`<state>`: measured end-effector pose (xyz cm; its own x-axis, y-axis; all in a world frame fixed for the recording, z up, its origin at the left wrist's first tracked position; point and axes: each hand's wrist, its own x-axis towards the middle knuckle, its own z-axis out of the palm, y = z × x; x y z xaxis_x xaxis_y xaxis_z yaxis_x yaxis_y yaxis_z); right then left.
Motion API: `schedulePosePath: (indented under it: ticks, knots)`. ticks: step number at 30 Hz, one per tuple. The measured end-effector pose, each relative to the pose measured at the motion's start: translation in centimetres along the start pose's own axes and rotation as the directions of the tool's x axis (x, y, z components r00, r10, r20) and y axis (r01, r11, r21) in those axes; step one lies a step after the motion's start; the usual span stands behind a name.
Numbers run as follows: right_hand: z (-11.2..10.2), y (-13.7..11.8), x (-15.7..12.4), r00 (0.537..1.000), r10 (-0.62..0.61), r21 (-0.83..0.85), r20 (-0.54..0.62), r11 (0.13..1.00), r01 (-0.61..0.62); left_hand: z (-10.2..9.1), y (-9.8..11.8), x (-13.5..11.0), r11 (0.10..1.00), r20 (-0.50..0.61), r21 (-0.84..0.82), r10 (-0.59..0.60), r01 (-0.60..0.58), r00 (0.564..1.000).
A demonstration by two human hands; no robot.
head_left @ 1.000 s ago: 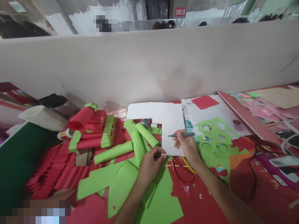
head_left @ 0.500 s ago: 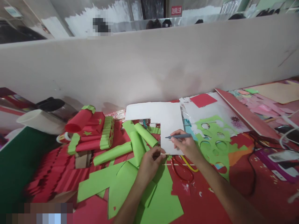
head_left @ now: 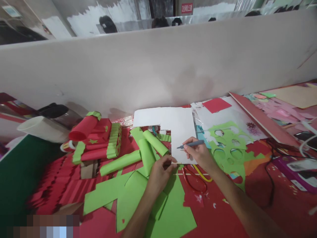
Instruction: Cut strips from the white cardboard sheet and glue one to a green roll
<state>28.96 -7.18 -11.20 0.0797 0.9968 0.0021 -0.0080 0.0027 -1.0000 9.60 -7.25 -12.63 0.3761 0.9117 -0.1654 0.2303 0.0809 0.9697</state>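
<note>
A grey pen (head_left: 194, 143) is held in my right hand (head_left: 198, 153), its tip at the face of a white sheet of card (head_left: 182, 122) with a piece cut out of its lower left. No drawn line can be made out at this size. My left hand (head_left: 162, 168) pinches the card's lower left corner between thumb and fingers. Rolled green paper tubes (head_left: 148, 157) lie just left of the card, and flat green paper (head_left: 133, 195) spreads beneath my left forearm. Close below the card are red-handled scissors (head_left: 195, 185) and a yellow handle (head_left: 201, 173).
Left stands a red and green paper model (head_left: 95, 138) beside folded red strips (head_left: 61, 181), a white cup (head_left: 44, 129) and a green board (head_left: 19, 175). To the right lie green paper with round holes (head_left: 229, 148), black cables and a purple device (head_left: 296, 173). A pale partition (head_left: 148, 69) runs behind.
The pen and my right hand have shifted very slightly across the card. My left hand keeps its hold on the corner. The whole view has moved a little.
</note>
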Motion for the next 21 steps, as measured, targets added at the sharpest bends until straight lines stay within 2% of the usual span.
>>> schedulePosePath:
  ticks: [3, 9, 15, 21]
  knots:
    - [-0.5, -0.4, -0.3, 0.999, 0.004, -0.078, 0.05, 0.997, -0.001, 0.0, 0.1, 0.0, 1.0, -0.001, -0.004, -0.001, 0.001, 1.0]
    - [-1.0, -1.3, -1.0, 0.978, -0.02, -0.285, 0.208, 0.955, 0.08, 0.0, 0.0, 0.1, 1.0, 0.005, 0.006, 0.004, -0.004, 1.0]
    - [-0.7, -1.5, -1.1, 0.98, -0.069, -0.394, 0.189, 0.909, 0.14, -0.1, 0.2, 0.1, 1.0, 0.003, 0.008, -0.013, 0.013, 1.0]
    - [-0.5, -1.6, -1.1, 0.976, -0.107, -0.426, 0.192, 0.886, 0.181, -0.1, 0.0, 0.1, 1.0, 0.007, 0.012, -0.011, 0.011, 1.0]
